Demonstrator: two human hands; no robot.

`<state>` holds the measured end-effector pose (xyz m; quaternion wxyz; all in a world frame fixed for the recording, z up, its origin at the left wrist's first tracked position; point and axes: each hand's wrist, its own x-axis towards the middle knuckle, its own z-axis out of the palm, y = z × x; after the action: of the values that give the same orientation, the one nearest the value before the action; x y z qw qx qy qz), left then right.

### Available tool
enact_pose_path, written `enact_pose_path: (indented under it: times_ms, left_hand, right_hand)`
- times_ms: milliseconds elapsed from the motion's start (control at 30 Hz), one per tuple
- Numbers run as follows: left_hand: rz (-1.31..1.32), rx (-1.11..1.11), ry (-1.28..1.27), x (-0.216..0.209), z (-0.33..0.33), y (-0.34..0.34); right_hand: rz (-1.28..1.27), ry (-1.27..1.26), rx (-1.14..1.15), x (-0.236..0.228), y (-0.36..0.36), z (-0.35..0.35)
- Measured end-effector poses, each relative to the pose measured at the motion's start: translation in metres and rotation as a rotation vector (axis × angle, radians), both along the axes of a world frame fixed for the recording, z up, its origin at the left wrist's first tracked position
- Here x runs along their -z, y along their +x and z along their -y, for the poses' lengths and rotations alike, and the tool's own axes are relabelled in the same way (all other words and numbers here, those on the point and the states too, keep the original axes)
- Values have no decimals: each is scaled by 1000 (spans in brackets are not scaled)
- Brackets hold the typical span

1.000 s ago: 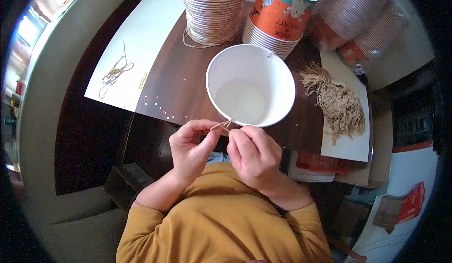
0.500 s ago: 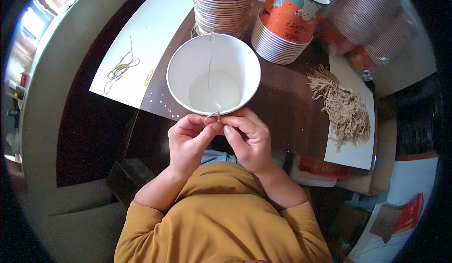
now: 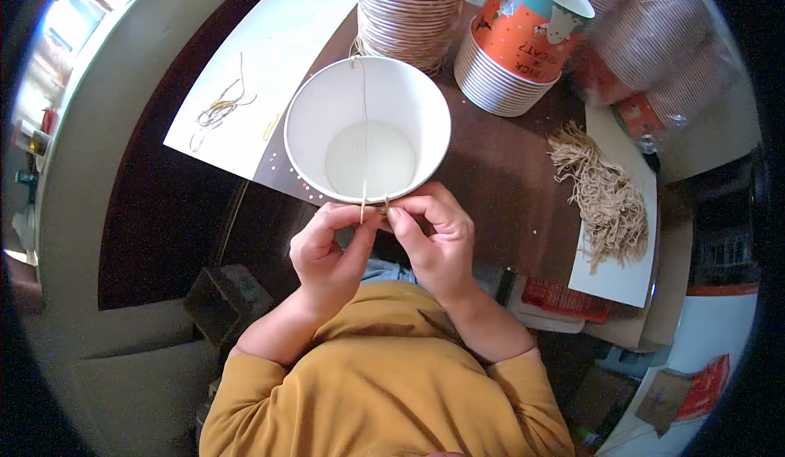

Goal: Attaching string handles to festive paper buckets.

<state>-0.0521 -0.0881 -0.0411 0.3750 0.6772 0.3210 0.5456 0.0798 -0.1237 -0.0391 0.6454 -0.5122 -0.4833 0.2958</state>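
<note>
A white paper bucket (image 3: 315, 122) faces me with its open top, its near rim close to my fingers. A thin beige string (image 3: 365, 150) is fastened at its far rim and appears to run down across the opening to the near rim. Just below that rim, my left hand (image 3: 331, 248) pinches with thumb and forefinger beside the cord's end. Pressed close to it, my right hand (image 3: 437, 240) also pinches the string near the rim. The exact knot or loop between the fingertips is partly hidden.
Behind stand a stack of nested buckets (image 3: 413, 20) with strings and another stack topped by an upturned orange bucket (image 3: 523, 36). Plastic-wrapped stacks (image 3: 654, 32) stand far right. A beige string bundle (image 3: 605, 199) lies at right; loose strings (image 3: 221, 112) lie on white sheet (image 3: 270, 56).
The small loop at the near rim is drawn in, and string now spans the opening where an end hung before. My view has shifted slightly; both hands stay at the rim.
</note>
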Motion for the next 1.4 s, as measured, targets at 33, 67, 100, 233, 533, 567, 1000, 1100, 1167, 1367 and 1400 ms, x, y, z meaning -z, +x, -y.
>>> enact_pose_path:
  times_ms: [33, 67, 100, 233, 533, 567, 1000, 1100, 1167, 1367, 1400]
  left_hand:
    - [-1, -2, -1, -1, -1, -1]
    - [-83, -53, 111, -3, -2, -1]
    - [-166, -104, 223, -4, -3, -2]
    - [-189, -119, 334, -5, -6, 0]
    - [-53, 28, 8, -5, 2, -7]
    - [-48, 34, -40, -5, 2, -7]
    - [38, 37, -155, 4, 1, -13]
    - [46, 42, -203, 0, 2, -11]
    - [23, 42, -224, 2, 2, -12]
    - [103, 88, -348, -3, 2, -12]
    - [120, 101, -388, -4, 3, -13]
  right_hand:
    - [118, 31, 34, -5, 1, 1]
    - [237, 63, 68, -9, 2, 1]
    - [236, 63, 66, -10, 2, 2]
    - [151, -39, -10, -14, 5, 4]
    - [-606, -353, -306, -12, 12, 3]
    - [-771, -408, -372, -10, 13, 2]
    - [-490, -272, -193, 6, 1, 5]
    - [-261, -188, -121, 13, 1, 8]
    - [-105, -123, -107, 12, 6, 10]
    - [339, 10, 9, 4, 4, 8]
    - [419, 71, 62, 5, 2, 5]
